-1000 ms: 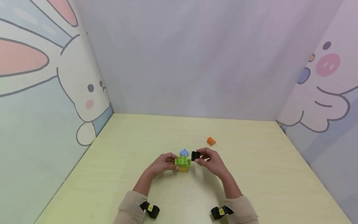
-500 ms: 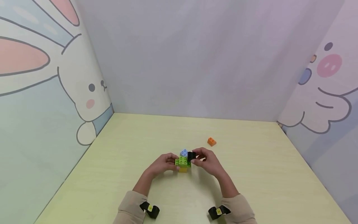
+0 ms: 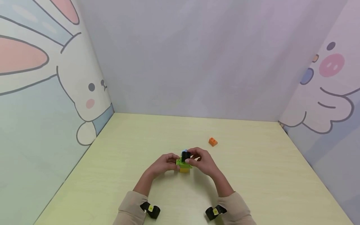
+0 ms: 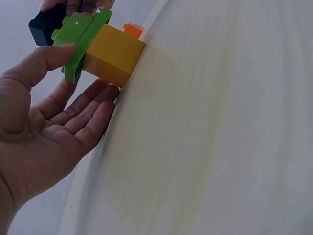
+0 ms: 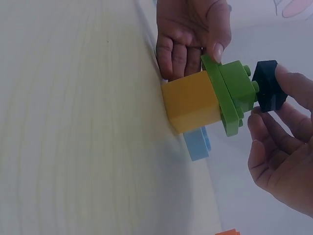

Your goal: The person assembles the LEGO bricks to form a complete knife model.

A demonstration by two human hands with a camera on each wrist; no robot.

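Note:
At the table's middle stands a small stack: a yellow block (image 5: 190,103) on the tabletop, a wider thin green plate (image 5: 221,95) on it, and a green brick (image 5: 238,88) with bare studs on top. My left hand (image 3: 166,163) steadies the stack from the left, pinching one end of the green plate between thumb and fingers. Between thumb and fingertips, my right hand (image 3: 203,162) pinches a black brick (image 5: 270,86), which is right at the studs of the green brick, slightly tilted. In the head view the black brick hides most of the green brick.
Just behind the stack lies a light blue brick (image 5: 196,143), mostly hidden in the head view. Farther back to the right is a small orange brick (image 3: 212,142). Walls with cartoon animals edge the pale table (image 3: 253,162) at the left, back and right.
My right hand has carried the black brick leftward, from beside the stack to over the green brick. My left hand keeps its place at the stack.

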